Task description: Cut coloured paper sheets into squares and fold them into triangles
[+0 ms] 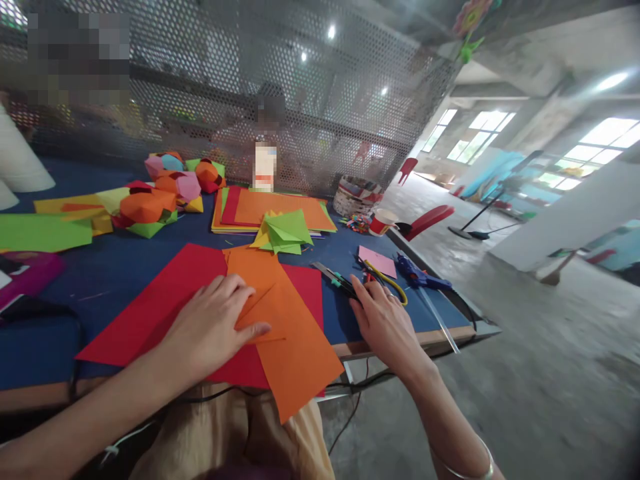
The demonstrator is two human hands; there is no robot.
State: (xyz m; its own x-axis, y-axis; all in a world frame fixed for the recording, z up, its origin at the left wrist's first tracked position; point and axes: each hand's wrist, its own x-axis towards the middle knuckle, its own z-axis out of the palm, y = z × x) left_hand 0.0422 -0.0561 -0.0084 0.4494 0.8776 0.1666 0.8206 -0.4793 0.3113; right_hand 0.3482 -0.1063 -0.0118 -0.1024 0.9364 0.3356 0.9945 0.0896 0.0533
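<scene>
Meanwhile, left hand [210, 327] presses flat, fingers spread, on orange paper [285, 333]; right hand [383, 320], its grip open and empty, reaches scissors [335, 279] on the bench [120, 267]

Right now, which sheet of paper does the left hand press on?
The orange sheet at the table's near edge, lying over the red sheet. The left hand rests flat on it; the other sheets lie farther back, untouched.

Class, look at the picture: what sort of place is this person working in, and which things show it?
Probably a paper-craft workshop in a bare industrial hall: coloured paper sheets and folded paper shapes cover the blue table, a glue gun lies nearby, and the floor is plain concrete.
</scene>
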